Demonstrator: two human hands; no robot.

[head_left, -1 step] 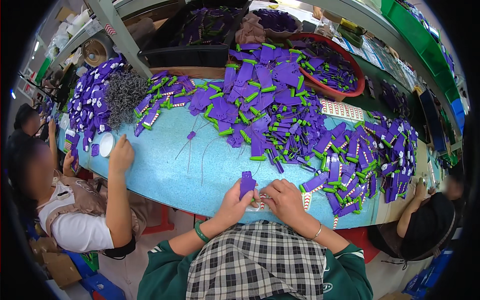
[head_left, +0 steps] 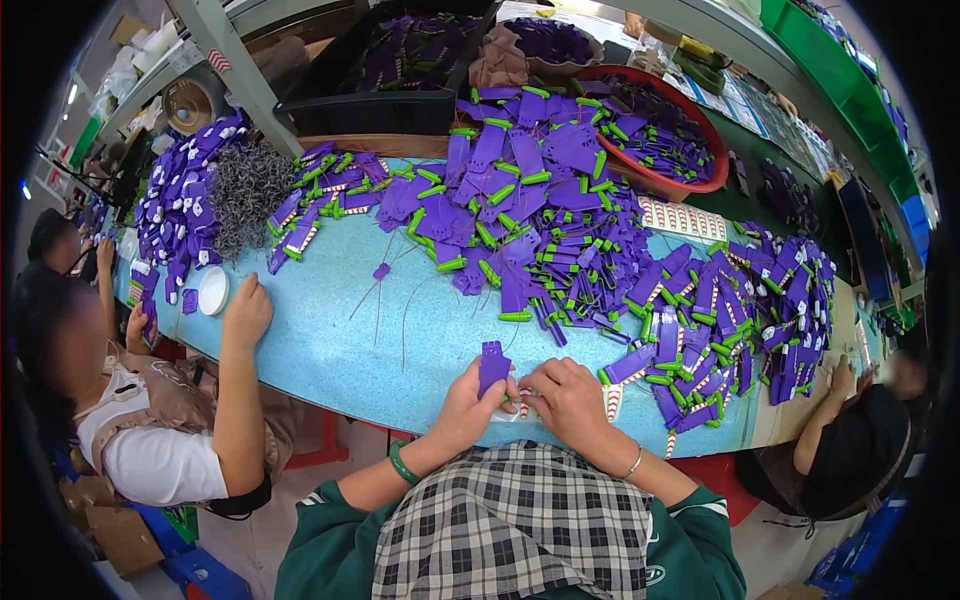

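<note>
Near the table's front edge, my left hand (head_left: 463, 405) is closed around a flat purple plastic piece (head_left: 493, 367), which stands upright between thumb and fingers. A bit of green shows at its lower end. Close beside it, my right hand (head_left: 568, 400) has its thumb and fingers pinched together. Between the hands a small red-and-white striped sticker (head_left: 523, 410) shows in part; whether my right fingertips hold it is hidden. A strip of similar striped stickers (head_left: 613, 402) lies just right of my right hand.
A large heap of purple-and-green pieces (head_left: 530, 200) covers the light blue table (head_left: 340, 330). Behind stand a red basin (head_left: 715, 165) and a black bin (head_left: 370, 115). Dark wire parts (head_left: 250, 195) lie left, near a white bowl (head_left: 213, 290). Co-workers sit on both sides; one arm (head_left: 240, 380) reaches over the table.
The left co-worker's hand has shifted very slightly. My own hands and the purple piece look practically the same.
</note>
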